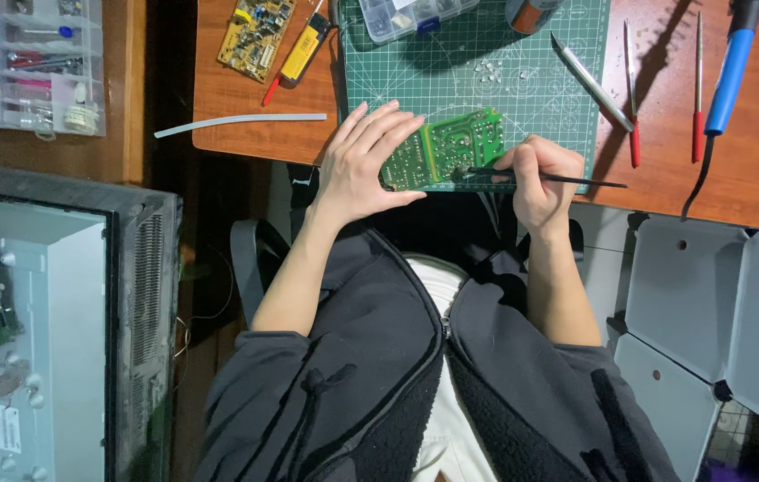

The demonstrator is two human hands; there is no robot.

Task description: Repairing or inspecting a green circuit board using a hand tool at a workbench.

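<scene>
At the near edge of the green cutting mat, my left hand lies spread flat across one end of a green circuit board, fingers fanned toward 1 o'clock, seemingly to pin it against the work. My right hand, at 3 o'clock from the board, pinches a thin black brush-like tool in a pen grip, its tip laid on the board's near edge, the handle trailing off toward 3 o'clock. The board shows its solder side: pale traces and bright joints on green, tilted slightly, its left end hidden under my palm. Spare tools sit clear of the working area, I judge for easy reach: a metal probe and two red-handled drivers at 1 o'clock, a blue-handled soldering iron farther right. At 11 o'clock rest a yellow circuit board and a yellow lighter-shaped tool; a clear parts box sits at 12.
</scene>
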